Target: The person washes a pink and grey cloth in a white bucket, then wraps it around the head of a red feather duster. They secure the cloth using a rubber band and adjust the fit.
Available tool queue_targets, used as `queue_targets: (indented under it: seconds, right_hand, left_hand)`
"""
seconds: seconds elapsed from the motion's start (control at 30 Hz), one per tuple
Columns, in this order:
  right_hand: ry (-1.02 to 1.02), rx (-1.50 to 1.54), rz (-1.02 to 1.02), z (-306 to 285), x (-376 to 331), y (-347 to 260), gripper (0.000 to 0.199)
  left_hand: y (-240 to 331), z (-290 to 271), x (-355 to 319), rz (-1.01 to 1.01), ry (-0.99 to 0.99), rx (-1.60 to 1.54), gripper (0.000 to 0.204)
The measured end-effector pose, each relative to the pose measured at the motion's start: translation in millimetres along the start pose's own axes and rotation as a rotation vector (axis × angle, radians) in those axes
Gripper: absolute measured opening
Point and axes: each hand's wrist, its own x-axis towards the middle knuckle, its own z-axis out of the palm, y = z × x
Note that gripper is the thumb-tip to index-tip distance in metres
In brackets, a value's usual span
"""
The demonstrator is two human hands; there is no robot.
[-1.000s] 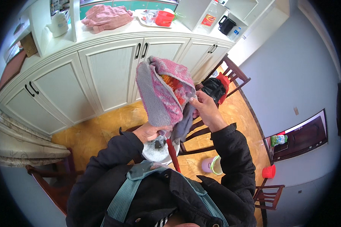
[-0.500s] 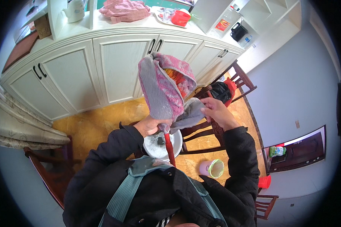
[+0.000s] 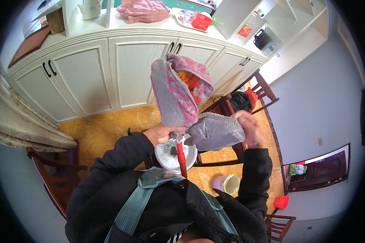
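Observation:
A pink and grey cloth (image 3: pixel 178 91) is wrapped over the orange head of a broom held upright in front of me. Its red handle (image 3: pixel 181 158) runs down toward my chest. My left hand (image 3: pixel 163 133) grips the cloth and the handle just below the broom head. My right hand (image 3: pixel 249 128) holds the loose grey end of the cloth (image 3: pixel 215 131), pulled out to the right and down. Below my hands a round white pot with a lid (image 3: pixel 172 152) stands.
White cupboards (image 3: pixel 89 77) run along the back, with a pink cloth (image 3: pixel 144 10), a red bowl (image 3: pixel 201 21) and a white kettle (image 3: pixel 89 7) on the counter. Dark wooden chairs stand at left (image 3: pixel 54 170) and right (image 3: pixel 257 91). A pink cup with a green rim (image 3: pixel 228 184) sits on the yellow floor.
My right hand has moved from high on the cloth down and to the right, drawing the grey end out. The view has shifted closer to the cupboards.

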Motion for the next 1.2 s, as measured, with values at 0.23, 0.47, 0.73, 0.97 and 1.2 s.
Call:
queue_targets:
  seconds: [0.23, 0.47, 0.73, 0.97, 1.2]
  right_hand:
    - [-0.027, -0.518, -0.08, 61.8, 11.2, 128.4, 0.027]
    - [-0.238, -0.846, -0.03, 66.2, 18.4, 88.3, 0.033]
    - [-0.143, -1.162, -0.222, 42.1, 16.2, 46.5, 0.039]
    - [-0.001, -1.398, -0.465, 52.0, 12.6, -18.5, 0.035]
    - [0.426, -1.186, -0.424, 32.6, -35.0, -31.6, 0.047]
  left_hand:
    - [-4.0, 13.1, 3.5, -0.059, -0.045, -0.027, 0.024]
    - [-7.2, -21.2, 0.5, -0.035, 0.016, -0.015, 0.018]
    - [-8.2, -21.8, 0.0, 0.02, 0.104, 0.026, 0.025]
    - [-13.5, -1.6, 8.0, 0.087, 0.218, 0.057, 0.029]
    - [-24.4, 22.7, 16.6, 0.141, 0.248, 0.059, 0.027]
